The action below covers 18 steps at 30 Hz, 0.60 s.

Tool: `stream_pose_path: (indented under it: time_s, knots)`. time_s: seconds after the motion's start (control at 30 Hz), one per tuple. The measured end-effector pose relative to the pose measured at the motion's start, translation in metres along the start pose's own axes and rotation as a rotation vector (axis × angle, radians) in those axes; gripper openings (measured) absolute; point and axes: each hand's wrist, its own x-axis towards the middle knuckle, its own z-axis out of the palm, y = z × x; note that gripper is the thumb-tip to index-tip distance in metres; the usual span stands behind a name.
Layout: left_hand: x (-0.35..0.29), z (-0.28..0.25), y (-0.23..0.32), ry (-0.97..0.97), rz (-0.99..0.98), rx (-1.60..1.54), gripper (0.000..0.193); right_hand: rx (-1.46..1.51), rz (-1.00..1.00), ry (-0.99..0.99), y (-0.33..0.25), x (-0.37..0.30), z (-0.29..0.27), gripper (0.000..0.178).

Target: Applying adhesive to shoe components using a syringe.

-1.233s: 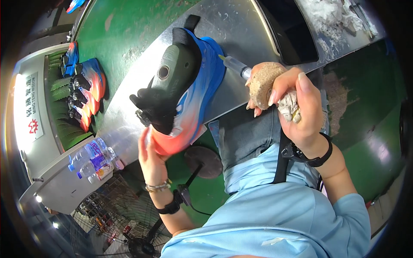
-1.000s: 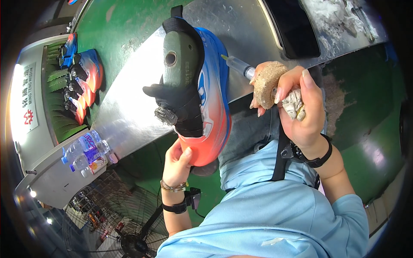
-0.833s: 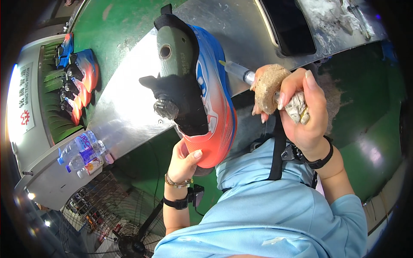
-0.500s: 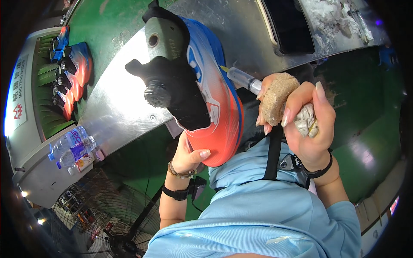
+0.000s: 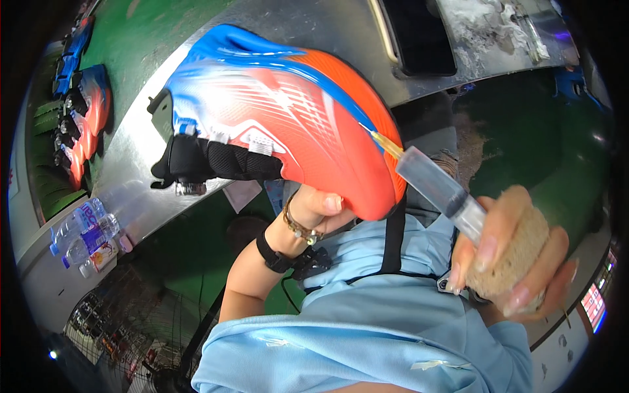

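Observation:
A coral, white and blue running shoe [image 5: 314, 131] is tilted on its side, its blue and orange sole edge turned up and to the right. My left hand [image 5: 321, 206] is closed under its toe, thumb on the coral upper. Inside the opening is a black and grey fitting with a clamp [image 5: 171, 147]. My right hand [image 5: 517, 255] is closed around a clear syringe [image 5: 432, 180] and a tan spongy block [image 5: 514, 252]. The syringe's yellow needle tip [image 5: 388, 144] is at the seam between upper and sole near the toe; I cannot tell whether it touches.
A metal bench [image 5: 141, 150] runs behind the shoe, with a dark phone [image 5: 419, 39] and whitish residue [image 5: 481, 29] on it. Similar shoes [image 5: 95, 101] line a green rack at left. Plastic bottles [image 5: 88, 232] lie lower left, above a caged fan [image 5: 124, 327].
The shoe has rolled from upright onto its side, sole edge turned up. My right hand has come lower and to the right, bringing the syringe tip to the toe seam.

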Motion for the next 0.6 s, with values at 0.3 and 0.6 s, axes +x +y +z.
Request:
stream_pose_path:
  time_s: [0.3,0.6]
  knots:
    - [0.052,0.009,-0.006,-0.087,0.108,0.062,0.089,-0.233,-0.148,0.036,-0.011,-0.007,-0.005,0.024]
    - [0.075,0.014,-0.007,-0.131,0.205,0.1,0.078,-0.351,-0.251,0.136,-0.008,-0.015,-0.004,0.025]
